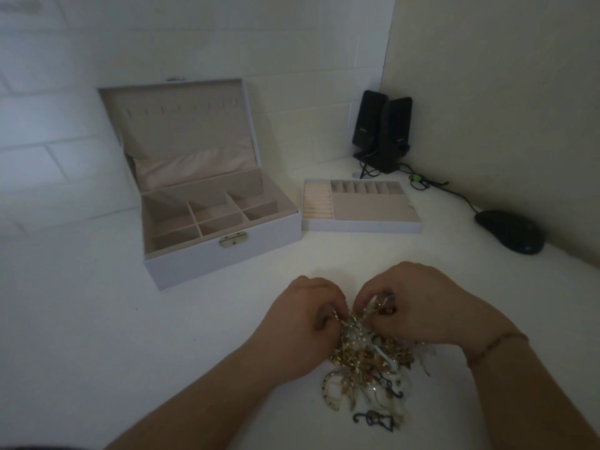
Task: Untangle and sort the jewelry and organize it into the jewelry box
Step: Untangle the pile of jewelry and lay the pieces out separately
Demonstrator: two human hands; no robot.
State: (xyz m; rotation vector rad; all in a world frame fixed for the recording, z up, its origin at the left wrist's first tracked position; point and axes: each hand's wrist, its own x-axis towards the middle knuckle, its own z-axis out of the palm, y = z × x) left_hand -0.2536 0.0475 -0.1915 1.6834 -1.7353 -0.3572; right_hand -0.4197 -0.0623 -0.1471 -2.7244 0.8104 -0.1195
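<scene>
A tangled pile of jewelry (373, 362), gold chains, pale beads and dark hooks, lies on the white table near me. My left hand (298, 323) pinches strands at the pile's upper left. My right hand (418, 303) pinches strands at its top right, fingers curled into the tangle. The white jewelry box (227, 254) stands open at the left centre, lid upright, its beige compartments bare. Its removable tray (360, 224), with ring rolls and small slots, sits on the table to the right of the box.
Two black speakers (383, 131) stand in the back corner, their cables running along the right wall. A dark computer mouse (509, 232) lies at the right. White walls close the table at the back and right.
</scene>
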